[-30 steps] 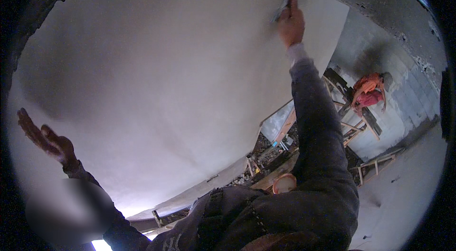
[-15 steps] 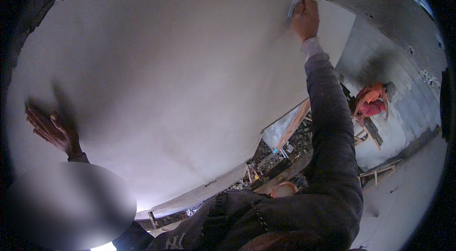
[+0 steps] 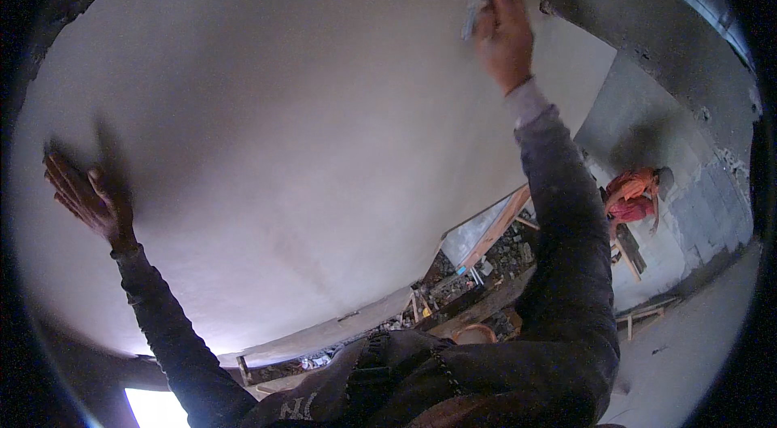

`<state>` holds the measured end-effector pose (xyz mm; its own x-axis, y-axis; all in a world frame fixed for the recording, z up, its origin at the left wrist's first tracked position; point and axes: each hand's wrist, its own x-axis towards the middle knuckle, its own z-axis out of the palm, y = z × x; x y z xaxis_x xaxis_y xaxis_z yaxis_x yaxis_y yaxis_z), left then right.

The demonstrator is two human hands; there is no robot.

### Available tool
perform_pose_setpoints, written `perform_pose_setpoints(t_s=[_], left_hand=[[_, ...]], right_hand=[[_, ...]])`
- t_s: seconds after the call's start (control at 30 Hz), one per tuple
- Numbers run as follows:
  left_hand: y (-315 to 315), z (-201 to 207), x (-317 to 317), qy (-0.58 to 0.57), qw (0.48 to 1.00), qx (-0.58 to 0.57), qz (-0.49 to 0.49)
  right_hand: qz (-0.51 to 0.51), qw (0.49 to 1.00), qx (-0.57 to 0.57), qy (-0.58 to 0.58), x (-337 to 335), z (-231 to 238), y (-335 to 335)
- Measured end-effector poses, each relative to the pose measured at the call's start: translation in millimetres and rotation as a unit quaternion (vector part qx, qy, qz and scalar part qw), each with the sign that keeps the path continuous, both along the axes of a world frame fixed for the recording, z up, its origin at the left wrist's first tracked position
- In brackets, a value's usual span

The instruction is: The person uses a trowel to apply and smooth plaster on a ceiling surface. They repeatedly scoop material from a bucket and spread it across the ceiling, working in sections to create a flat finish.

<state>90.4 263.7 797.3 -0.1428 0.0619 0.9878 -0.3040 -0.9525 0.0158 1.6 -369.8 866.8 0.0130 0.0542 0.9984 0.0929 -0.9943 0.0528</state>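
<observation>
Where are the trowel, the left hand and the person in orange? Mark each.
trowel point(image 3: 476, 8), head view, on its blade.
left hand point(image 3: 89, 200), head view, on the palm.
person in orange point(image 3: 634, 195), head view, on the torso.

Pale grey wall point(image 3: 307, 104); dark sleeves point(image 3: 566, 225)

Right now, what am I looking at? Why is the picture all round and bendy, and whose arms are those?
The picture comes from a camera worn on a person's head. Its lens sees very wide, so straight edges bend near the rim. The two arms in dark sleeves belong to that person. The left hand lies flat, fingers spread, against a big smooth pale wall. The right hand reaches high and holds a small flat tool against the wall; it is too blurred to tell which kind. Far off on the right, another person in orange is beside grey block walls and wooden planks.
</observation>
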Motion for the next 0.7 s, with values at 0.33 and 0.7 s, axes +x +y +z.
perform_pose_setpoints(t_s=[0.33,0.7], left_hand=[[-3.7,-0.9,2.2,-0.006,1.0,0.002,-0.004],[-0.9,3.1,2.3,-0.009,1.0,0.008,-0.004]], right_hand=[[-0.059,0.997,-0.051,-0.008,6.4,10.4,20.9],[-0.126,0.988,-0.084,0.021,-11.4,19.1,4.3]])
